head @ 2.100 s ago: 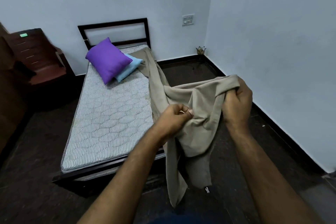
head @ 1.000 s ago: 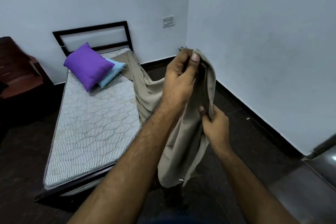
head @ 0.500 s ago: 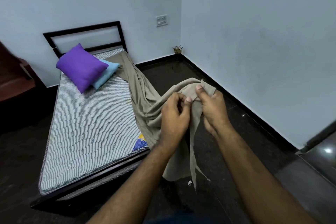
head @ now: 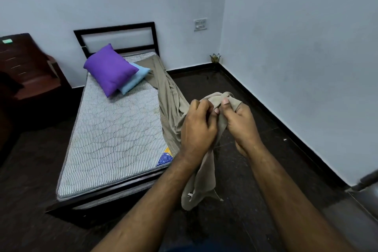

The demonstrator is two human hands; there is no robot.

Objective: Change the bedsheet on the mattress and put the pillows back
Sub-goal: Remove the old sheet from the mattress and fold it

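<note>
A beige bedsheet (head: 170,98) trails from the head of the bed down its right side and up into both my hands. My left hand (head: 197,127) and my right hand (head: 240,122) grip a bunched edge of it side by side, just right of the bed's foot. A loose end hangs below my hands toward the floor. The striped mattress (head: 116,135) lies bare on the dark bed frame (head: 114,32). A purple pillow (head: 109,69) leans on a light blue pillow (head: 136,79) at the head end.
A dark wooden chair (head: 26,71) stands left of the bed. White walls meet in the corner at the back right, with a small ornament (head: 215,58) on the dark floor there and a switch plate (head: 200,24) above. Dark floor runs along the bed's right side.
My hands have come together on the sheet's edge after the left hand lifted it high and dropped back down. My view has swung slightly right.
</note>
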